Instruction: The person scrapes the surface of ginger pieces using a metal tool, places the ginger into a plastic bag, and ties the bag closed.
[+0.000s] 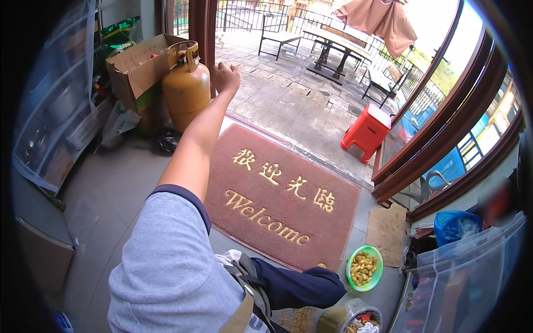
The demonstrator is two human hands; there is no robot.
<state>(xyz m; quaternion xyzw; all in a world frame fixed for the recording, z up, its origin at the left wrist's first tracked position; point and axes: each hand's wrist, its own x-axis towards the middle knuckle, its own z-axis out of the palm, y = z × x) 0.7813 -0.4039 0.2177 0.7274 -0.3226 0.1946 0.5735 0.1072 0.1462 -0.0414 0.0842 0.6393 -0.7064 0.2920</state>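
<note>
My left hand (227, 77) is stretched out ahead at the doorway, its fingers curled against the edge of the brown door frame (202, 23). Just left of it stands a yellow gas cylinder (187, 89) with a collar around its valve. Below my arm, a reddish-brown welcome mat (287, 191) with gold lettering lies inside the threshold. My right hand is out of view. To the lower right, a green plastic basin (349, 272) on the floor holds knobbly yellowish pieces, perhaps ginger or small tubers.
A cardboard box (141, 79) and bags crowd the cylinder. Outside are a red plastic stool (368, 132), a table (337, 39) and a folded parasol (383, 23). A waste bin (333, 319) sits near my leg, beside debris (299, 318). Plastic-covered shelves (62, 95) line the left.
</note>
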